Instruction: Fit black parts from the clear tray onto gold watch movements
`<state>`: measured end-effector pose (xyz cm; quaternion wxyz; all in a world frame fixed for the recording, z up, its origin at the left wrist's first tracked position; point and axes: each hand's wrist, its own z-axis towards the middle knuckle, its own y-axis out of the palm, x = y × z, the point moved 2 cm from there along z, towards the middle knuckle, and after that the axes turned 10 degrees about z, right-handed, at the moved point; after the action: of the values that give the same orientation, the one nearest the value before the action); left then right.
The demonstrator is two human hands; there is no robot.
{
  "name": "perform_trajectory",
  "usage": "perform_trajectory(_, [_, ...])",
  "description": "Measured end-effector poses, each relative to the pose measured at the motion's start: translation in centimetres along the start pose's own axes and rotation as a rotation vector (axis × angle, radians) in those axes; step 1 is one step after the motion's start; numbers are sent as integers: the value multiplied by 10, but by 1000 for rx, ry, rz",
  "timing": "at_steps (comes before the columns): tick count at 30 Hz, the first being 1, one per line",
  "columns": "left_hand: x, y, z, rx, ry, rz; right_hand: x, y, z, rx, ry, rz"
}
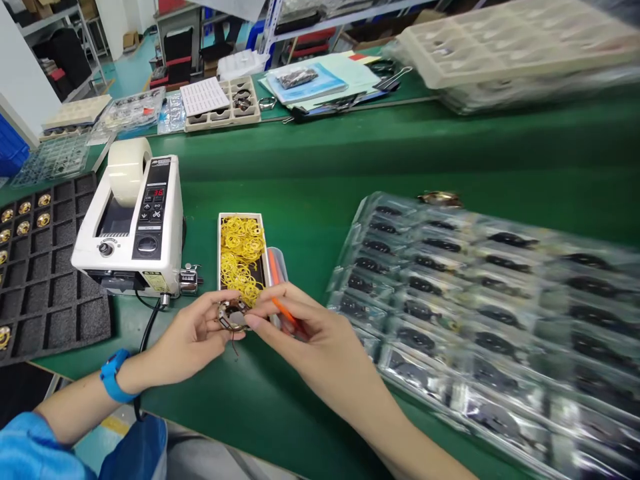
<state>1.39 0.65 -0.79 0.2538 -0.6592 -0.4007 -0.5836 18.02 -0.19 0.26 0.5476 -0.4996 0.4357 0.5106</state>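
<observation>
My left hand [195, 333], with a blue wristband, grips a small round watch part [227, 316] by its rim, between thumb and fingers. The part has a gold-coloured edge and a silver disc [238, 319] on its face, and a thin reddish wire hangs below it. My right hand [305, 320] is closed around an orange slim tool [287, 312], whose tip is hidden. Its thumb and fingertips touch the right side of the watch part. Just behind both hands stands a white box [219, 250] of thin yellow rings [243, 243].
A white tape dispenser [165, 233] with a small counter [189, 279] stands left. Beyond it lies a black foam tray [60, 293] with gold parts. Clear trays of dark parts [420, 287] cover the right side. Clipboards [345, 83] and a beige tray [480, 47] sit behind.
</observation>
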Motion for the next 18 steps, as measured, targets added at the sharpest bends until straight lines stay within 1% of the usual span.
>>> perform_trajectory(3, [2,1,-1,-3,-7,48,2,-3,2,-10,39,68])
perform_trajectory(6, [2,2,-2,-11,-1,73,4,-2,2,-21,47,100])
perform_trajectory(13, [1,4,-2,-7,-33,91,6,3,-3,29,-1,-17])
perform_trajectory(18, [2,6,-1,13,-3,85,9,7,-5,80,-48,-77])
